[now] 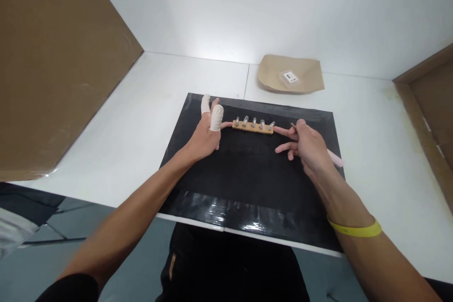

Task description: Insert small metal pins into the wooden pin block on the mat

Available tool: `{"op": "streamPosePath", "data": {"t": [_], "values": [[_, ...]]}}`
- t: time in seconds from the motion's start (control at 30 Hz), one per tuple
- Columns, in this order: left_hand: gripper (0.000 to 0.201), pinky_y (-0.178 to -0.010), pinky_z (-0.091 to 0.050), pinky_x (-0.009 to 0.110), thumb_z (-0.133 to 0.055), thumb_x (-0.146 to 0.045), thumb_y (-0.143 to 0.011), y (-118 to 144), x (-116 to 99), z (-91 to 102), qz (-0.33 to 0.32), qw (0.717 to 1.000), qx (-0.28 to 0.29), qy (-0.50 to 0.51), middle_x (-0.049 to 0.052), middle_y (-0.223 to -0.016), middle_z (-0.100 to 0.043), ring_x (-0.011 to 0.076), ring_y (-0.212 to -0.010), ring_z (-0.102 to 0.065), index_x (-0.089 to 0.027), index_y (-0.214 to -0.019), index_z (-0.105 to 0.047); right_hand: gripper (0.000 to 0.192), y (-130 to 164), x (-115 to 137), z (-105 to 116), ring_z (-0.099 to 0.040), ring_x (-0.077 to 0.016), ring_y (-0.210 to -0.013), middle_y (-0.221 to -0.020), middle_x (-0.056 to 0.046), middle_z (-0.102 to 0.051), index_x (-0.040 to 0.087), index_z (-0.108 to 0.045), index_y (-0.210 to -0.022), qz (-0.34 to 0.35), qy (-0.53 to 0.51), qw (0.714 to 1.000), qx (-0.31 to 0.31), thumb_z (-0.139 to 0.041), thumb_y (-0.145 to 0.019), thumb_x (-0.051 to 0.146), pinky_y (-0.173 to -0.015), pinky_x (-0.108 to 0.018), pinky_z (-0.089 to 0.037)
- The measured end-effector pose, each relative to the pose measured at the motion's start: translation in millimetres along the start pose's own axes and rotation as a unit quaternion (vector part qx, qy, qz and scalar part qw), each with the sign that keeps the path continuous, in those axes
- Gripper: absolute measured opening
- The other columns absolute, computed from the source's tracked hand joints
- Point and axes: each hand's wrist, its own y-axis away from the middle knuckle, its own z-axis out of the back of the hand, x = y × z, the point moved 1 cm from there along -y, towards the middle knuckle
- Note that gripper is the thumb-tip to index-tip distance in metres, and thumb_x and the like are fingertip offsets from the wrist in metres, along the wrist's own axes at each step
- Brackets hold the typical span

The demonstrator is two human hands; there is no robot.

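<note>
A narrow wooden strip (253, 127) lies across the black mat, with several small, clear, shiny pieces standing in a row along it. My left hand (207, 134) has white finger cots on two digits, and its fingers are spread. One bare finger of it touches the strip's left end. At the other end, a stretched finger of my right hand (311, 146) meets the strip. Between the thumb and fingers of that hand is a slim tool with a metal tip and a pale pink handle (335, 158); its middle is hidden by the hand.
The black mat (247, 170) lies on a white table (382, 151). Behind it stands a brown paper tray (311, 78) holding a small clear labelled box (290, 77). Brown cardboard panels rise on the left (63, 71) and right, with a white wall at the back.
</note>
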Motion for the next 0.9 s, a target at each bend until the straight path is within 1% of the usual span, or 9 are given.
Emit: {"op": "streamPosePath", "data": {"t": [0.1,0.2,0.3,0.4,0.47,0.53,0.63,0.77,0.9], "values": [[0.067,-0.068,-0.072,0.043,-0.054,-0.044,-0.107,0.4,1.0,3.3,-0.002,0.999,0.039,0.012,0.011,-0.174,-0.027,0.0483,-0.132,-0.063,-0.036,-0.168,-0.026,0.051,1.9,-1.7,1.4,-0.069,-0.0144,-0.046,-0.121,-0.018,-0.078,0.021,-0.044,-0.078,0.012,0.002,1.000,0.006,-0.053,-0.102,0.066,-0.029,-0.019,-0.034],[0.066,-0.065,-0.072,0.045,-0.055,-0.051,-0.105,0.7,1.8,3.4,-0.013,0.998,0.053,0.007,0.009,-0.174,-0.025,0.0493,-0.129,-0.065,-0.040,-0.165,-0.030,0.052,1.4,-4.2,2.8,-0.070,-0.0149,-0.046,-0.121,-0.018,-0.078,0.021,-0.045,-0.078,0.014,0.003,1.000,0.008,-0.053,-0.101,0.068,-0.028,-0.020,-0.034],[0.064,-0.055,-0.068,0.036,-0.054,-0.053,-0.105,-0.1,3.8,4.5,-0.026,0.999,0.034,-0.024,0.012,-0.172,-0.031,0.0460,-0.121,-0.070,-0.036,-0.164,-0.035,0.052,0.2,-6.8,5.7,-0.070,-0.0155,-0.048,-0.120,-0.018,-0.078,0.021,-0.046,-0.078,0.010,0.008,1.000,0.000,-0.053,-0.100,0.068,-0.030,-0.021,-0.036],[0.066,-0.051,-0.063,0.029,-0.052,-0.057,-0.104,-1.3,8.9,10.8,-0.060,0.997,0.007,-0.053,0.013,-0.176,-0.023,0.0410,-0.114,-0.074,-0.034,-0.164,-0.034,0.051,2.1,-8.2,11.4,-0.069,-0.0139,-0.049,-0.117,-0.015,-0.079,0.021,-0.048,-0.082,0.073,0.027,0.997,-0.031,-0.055,-0.100,0.069,-0.032,-0.022,-0.037],[0.070,-0.059,-0.065,0.031,-0.050,-0.061,-0.104,-2.9,14.2,16.6,-0.093,0.994,0.004,-0.052,0.011,-0.177,-0.019,0.0390,-0.121,-0.072,-0.037,-0.166,-0.026,0.049,5.4,-8.8,14.9,-0.064,-0.0116,-0.046,-0.106,-0.012,-0.080,0.023,-0.049,-0.087,0.132,0.038,0.990,-0.030,-0.052,-0.101,0.070,-0.033,-0.022,-0.037],[0.077,-0.067,-0.067,0.033,-0.055,-0.062,-0.102,-5.4,19.0,21.3,-0.137,0.989,0.005,-0.052,0.010,-0.177,-0.021,0.0378,-0.128,-0.068,-0.040,-0.166,-0.020,0.050,8.9,-9.8,17.4,-0.057,-0.0097,-0.043,-0.085,-0.005,-0.078,0.023,-0.049,-0.087,0.178,0.053,0.983,-0.012,-0.048,-0.103,0.070,-0.037,-0.022,-0.037],[0.088,-0.072,-0.067,0.036,-0.072,-0.060,-0.092,-9.5,20.6,22.0,-0.203,0.973,-0.001,-0.106,0.010,-0.176,-0.025,0.0375,-0.129,-0.067,-0.039,-0.164,-0.025,0.054,11.6,-12.1,19.0,-0.049,-0.0085,-0.042,-0.061,0.003,-0.063,0.023,-0.049,-0.081,0.215,0.091,0.972,0.022,-0.046,-0.103,0.072,-0.042,-0.022,-0.038],[0.092,-0.087,-0.067,0.047,-0.076,-0.059,-0.089,-11.0,16.2,13.6,-0.179,0.970,0.001,-0.163,0.012,-0.175,-0.030,0.0354,-0.112,-0.076,-0.039,-0.165,-0.026,0.056,10.3,-17.0,20.7,-0.051,-0.0076,-0.043,-0.076,-0.002,-0.074,0.023,-0.047,-0.078,0.212,0.129,0.967,0.057,-0.043,-0.103,0.073,-0.046,-0.024,-0.041],[0.085,-0.102,-0.061,0.058,-0.066,-0.060,-0.097,-8.1,18.6,7.6,-0.150,0.978,-0.006,-0.147,0.013,-0.174,-0.029,0.0334,-0.104,-0.078,-0.039,-0.166,-0.022,0.056,7.2,-25.1,23.4,-0.064,-0.0124,-0.053,-0.077,-0.004,-0.075,0.023,-0.047,-0.080,0.192,0.114,0.975,-0.002,-0.039,-0.104,0.073,-0.048,-0.024,-0.041]]}}
